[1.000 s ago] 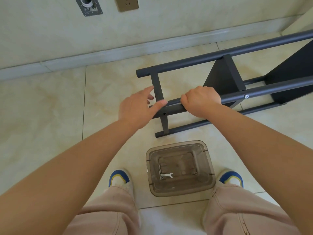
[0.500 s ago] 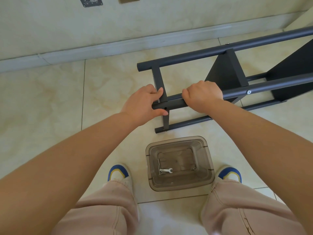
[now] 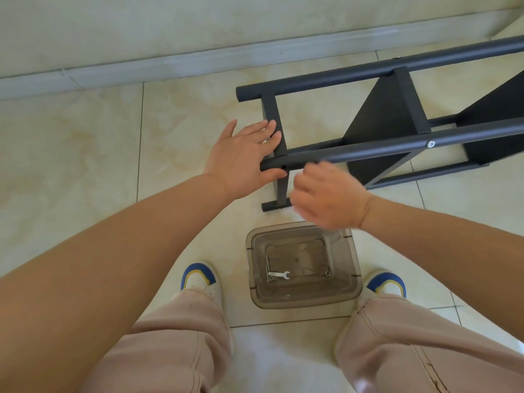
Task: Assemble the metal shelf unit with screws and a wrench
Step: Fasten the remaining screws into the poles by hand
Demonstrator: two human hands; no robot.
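Your right hand (image 3: pixel 329 197) left rail (image 3: pixel 368 150), now blurred, grip unclear, above bin (image 3: pixel 355 282). Left hand (image 3: pixel 243 158) flat, steadies frame (image 3: pixel 276 131). Probably wrench (image 3: pixel 279 275) next.

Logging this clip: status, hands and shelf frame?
Left hand open, steadying shelf frame end. Right hand off the frame, blurred, above bin. Wrench in bin, untouched. Nothing obstructing.

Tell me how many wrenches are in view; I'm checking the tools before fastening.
1: a small silver wrench lying on the bottom of the clear plastic bin between the person's feet. Others may be hidden elsewhere.
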